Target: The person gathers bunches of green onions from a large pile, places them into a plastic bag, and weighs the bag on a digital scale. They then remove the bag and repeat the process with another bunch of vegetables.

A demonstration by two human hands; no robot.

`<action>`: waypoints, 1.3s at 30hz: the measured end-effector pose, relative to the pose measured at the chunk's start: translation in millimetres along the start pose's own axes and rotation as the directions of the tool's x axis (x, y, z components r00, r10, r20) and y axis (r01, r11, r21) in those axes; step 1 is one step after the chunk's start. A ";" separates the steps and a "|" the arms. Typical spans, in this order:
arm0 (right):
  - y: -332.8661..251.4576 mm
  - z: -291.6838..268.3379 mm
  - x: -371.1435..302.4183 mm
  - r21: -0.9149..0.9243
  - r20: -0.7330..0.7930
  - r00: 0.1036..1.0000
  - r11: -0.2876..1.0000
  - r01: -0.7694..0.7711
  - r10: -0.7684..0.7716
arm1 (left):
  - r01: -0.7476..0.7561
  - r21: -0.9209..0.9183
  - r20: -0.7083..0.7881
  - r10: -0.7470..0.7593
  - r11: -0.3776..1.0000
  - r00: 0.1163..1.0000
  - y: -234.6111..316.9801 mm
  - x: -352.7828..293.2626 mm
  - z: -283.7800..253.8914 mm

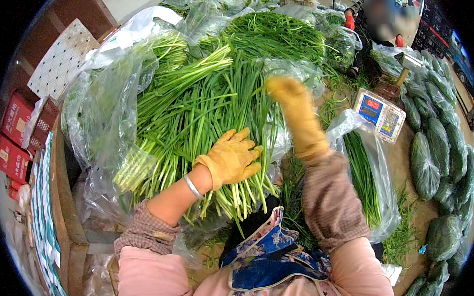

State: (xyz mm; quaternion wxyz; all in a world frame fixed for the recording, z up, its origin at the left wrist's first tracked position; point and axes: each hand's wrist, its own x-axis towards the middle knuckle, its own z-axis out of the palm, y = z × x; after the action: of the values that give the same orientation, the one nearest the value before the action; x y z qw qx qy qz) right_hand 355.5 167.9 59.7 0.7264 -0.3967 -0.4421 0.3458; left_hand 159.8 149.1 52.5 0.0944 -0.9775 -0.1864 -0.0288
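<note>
A large heap of long green garlic chives lies in front of me, pale cut ends toward me and to the left. My left hand, in a yellow glove, rests flat on the stalks near their cut ends, fingers spread. Off the heap's right edge, my right hand is raised in a matching glove. Motion smears its fingers, so I cannot make out their pose or any hold. To the right of that forearm, a clear plastic bag holds a bundle of chives.
A digital scale stands at the right. Beyond it, several filled bags are stacked in a row. A co-worker's red-gloved hand shows at the far right. Red boxes and a wooden edge are at the left.
</note>
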 end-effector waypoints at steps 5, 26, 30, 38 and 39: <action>-92.2 -93.1 -45.9 0.012 -0.142 0.989 0.999 -0.048 0.050 | 0.027 -0.065 0.103 -0.020 0.997 0.994 0.5 0.5 -8.8; -18.6 15.3 -118.4 0.031 0.582 0.702 0.852 -0.523 0.410 | 0.482 -0.284 -0.158 -0.537 0.829 0.829 91.5 -28.5 6.4; 10.7 -19.8 -105.5 -0.070 0.537 0.648 0.794 -0.604 0.540 | 0.408 -0.528 0.007 -0.477 0.744 0.879 99.0 -13.0 -12.8; -14.9 -28.9 -103.5 0.040 0.375 0.616 0.652 -0.757 0.692 | 0.909 -0.211 0.113 -0.915 0.360 0.388 9.0 -112.1 -79.1; -7.1 -34.0 -99.7 0.006 0.398 0.585 0.636 -0.772 0.706 | 0.866 -0.326 0.138 -0.887 0.379 0.440 7.0 -114.9 -60.4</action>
State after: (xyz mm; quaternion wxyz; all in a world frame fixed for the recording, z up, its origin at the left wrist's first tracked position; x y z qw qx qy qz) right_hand 350.8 70.5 19.2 0.4539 -0.4079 -0.3279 0.7211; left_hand 54.3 89.7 100.0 -0.1051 -0.7284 -0.6632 -0.1361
